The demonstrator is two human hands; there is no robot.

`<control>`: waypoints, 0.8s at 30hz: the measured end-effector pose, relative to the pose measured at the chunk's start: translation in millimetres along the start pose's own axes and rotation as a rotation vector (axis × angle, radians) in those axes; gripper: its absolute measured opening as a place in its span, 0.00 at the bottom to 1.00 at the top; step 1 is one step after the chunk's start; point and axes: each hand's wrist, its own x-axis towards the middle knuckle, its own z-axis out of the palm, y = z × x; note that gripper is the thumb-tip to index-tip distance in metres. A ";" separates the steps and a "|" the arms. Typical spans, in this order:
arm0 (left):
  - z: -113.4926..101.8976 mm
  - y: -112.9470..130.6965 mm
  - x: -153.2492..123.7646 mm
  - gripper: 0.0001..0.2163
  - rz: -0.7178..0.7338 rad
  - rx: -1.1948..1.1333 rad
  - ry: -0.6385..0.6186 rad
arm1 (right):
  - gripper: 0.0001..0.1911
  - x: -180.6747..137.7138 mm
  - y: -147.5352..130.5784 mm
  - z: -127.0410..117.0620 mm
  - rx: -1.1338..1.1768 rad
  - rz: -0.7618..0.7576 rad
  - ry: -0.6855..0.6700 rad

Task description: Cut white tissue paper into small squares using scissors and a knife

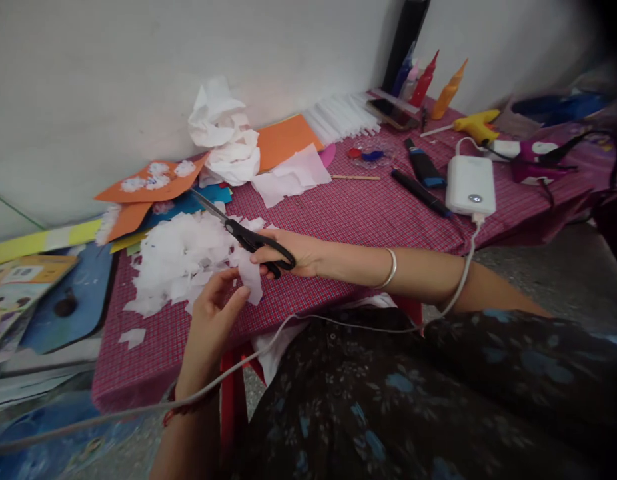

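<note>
My right hand [283, 252] is closed around the black handles of a pair of scissors [241, 233], whose blades point away to the upper left. Below the handles hangs a strip of thin white paper [250, 280]. My left hand [216, 303] pinches this strip between thumb and fingers. Just beyond both hands lies a wide heap of torn or cut white paper pieces [173, 250]. One loose scrap [132, 337] rests apart from it, near the table's left edge.
Crumpled white tissue [228, 153] and orange sheets [286, 141] lie by the wall. A white power bank [471, 183], a black marker [421, 192] and a yellow glue gun [477, 125] sit on the right. A white cable [338, 327] runs across my lap and left wrist.
</note>
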 end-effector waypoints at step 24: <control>-36.9 17.0 14.1 0.17 0.029 -0.409 0.135 | 0.32 -30.5 -38.2 -35.0 -0.886 -0.062 -0.366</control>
